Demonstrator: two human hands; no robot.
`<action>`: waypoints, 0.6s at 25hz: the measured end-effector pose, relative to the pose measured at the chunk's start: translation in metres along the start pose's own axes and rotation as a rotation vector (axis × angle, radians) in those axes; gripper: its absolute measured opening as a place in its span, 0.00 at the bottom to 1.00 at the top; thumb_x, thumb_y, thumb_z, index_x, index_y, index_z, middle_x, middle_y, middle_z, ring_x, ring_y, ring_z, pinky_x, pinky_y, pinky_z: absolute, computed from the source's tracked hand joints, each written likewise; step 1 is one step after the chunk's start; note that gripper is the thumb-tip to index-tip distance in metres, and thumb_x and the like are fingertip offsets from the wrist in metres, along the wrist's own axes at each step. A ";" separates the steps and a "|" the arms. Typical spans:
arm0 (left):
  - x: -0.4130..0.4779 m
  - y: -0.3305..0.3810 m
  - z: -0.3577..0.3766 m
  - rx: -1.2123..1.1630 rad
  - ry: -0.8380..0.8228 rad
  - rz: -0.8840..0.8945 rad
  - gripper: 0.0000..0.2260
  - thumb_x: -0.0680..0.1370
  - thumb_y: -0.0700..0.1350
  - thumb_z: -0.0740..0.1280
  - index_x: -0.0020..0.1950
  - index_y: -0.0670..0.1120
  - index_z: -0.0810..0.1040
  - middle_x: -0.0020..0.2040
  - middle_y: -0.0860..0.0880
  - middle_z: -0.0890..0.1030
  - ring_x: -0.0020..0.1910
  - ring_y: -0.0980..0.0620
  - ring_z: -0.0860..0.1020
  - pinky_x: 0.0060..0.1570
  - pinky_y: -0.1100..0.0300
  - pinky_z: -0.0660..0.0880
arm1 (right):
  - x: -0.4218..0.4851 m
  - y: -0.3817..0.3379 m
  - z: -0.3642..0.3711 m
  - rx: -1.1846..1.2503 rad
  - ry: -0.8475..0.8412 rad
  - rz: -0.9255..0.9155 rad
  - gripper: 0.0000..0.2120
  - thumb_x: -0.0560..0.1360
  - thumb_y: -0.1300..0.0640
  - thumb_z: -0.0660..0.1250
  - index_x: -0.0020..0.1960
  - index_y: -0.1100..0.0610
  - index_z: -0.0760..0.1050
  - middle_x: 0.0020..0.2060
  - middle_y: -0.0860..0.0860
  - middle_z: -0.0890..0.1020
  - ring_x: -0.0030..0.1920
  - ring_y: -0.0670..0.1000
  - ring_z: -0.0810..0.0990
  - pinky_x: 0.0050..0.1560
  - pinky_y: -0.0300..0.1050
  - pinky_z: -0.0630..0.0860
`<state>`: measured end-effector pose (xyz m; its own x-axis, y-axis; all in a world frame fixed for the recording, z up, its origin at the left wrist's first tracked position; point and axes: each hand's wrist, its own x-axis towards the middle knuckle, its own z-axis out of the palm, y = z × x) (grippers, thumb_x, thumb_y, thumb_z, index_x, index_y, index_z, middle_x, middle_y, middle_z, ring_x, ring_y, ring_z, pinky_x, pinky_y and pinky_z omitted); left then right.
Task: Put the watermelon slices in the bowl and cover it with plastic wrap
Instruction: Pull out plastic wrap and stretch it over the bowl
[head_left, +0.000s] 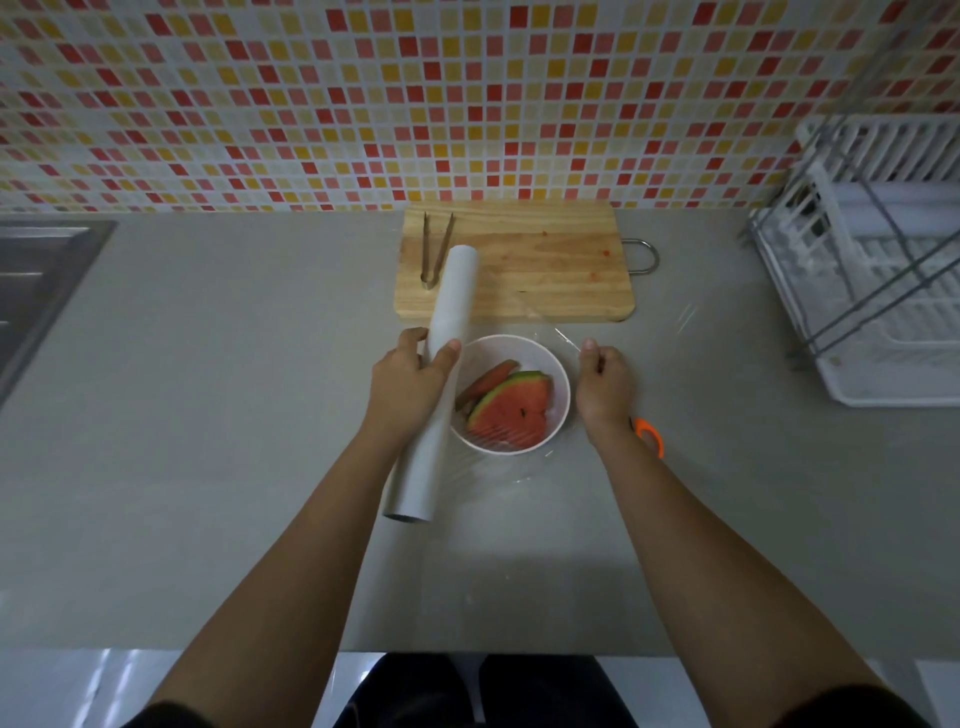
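Note:
A white bowl (560, 387) stands on the grey counter and holds watermelon slices (511, 408) with green rind. My left hand (410, 379) grips the white plastic wrap roll (439, 364), held slanted just left of the bowl. My right hand (605, 387) is to the right of the bowl, fingers pinched on the edge of the clear plastic film (566, 338). The film stretches from the roll across the top of the bowl and is hard to see.
A wooden cutting board (535, 265) with metal tongs (435, 252) lies behind the bowl. Orange-handled scissors (649, 434) lie under my right wrist. A white dish rack (878, 260) stands at the right, a sink (36, 280) at the far left.

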<state>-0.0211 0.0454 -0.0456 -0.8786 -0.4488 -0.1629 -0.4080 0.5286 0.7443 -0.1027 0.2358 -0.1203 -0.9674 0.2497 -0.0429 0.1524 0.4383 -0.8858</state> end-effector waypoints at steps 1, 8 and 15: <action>0.000 -0.003 -0.001 -0.022 0.002 -0.018 0.22 0.78 0.56 0.62 0.68 0.45 0.71 0.59 0.39 0.80 0.59 0.39 0.76 0.57 0.52 0.72 | 0.000 0.000 0.000 -0.003 -0.018 -0.002 0.18 0.80 0.54 0.56 0.48 0.69 0.74 0.47 0.66 0.79 0.48 0.62 0.76 0.38 0.43 0.59; 0.000 -0.024 -0.004 -0.213 -0.051 -0.152 0.19 0.78 0.56 0.61 0.65 0.49 0.75 0.54 0.48 0.78 0.51 0.47 0.77 0.52 0.54 0.73 | 0.002 0.002 0.002 -0.046 -0.095 -0.001 0.18 0.79 0.53 0.56 0.46 0.69 0.74 0.49 0.67 0.78 0.49 0.63 0.76 0.44 0.47 0.65; 0.003 -0.039 -0.003 -0.485 -0.140 -0.162 0.17 0.82 0.49 0.54 0.70 0.52 0.67 0.60 0.51 0.74 0.55 0.51 0.75 0.52 0.56 0.71 | -0.002 0.007 0.008 -0.001 -0.149 0.046 0.16 0.79 0.52 0.56 0.43 0.63 0.75 0.36 0.53 0.75 0.40 0.52 0.71 0.33 0.40 0.57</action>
<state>-0.0067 0.0208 -0.0731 -0.8521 -0.3793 -0.3607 -0.4085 0.0512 0.9113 -0.1016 0.2316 -0.1299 -0.9786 0.1392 -0.1518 0.1978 0.4297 -0.8810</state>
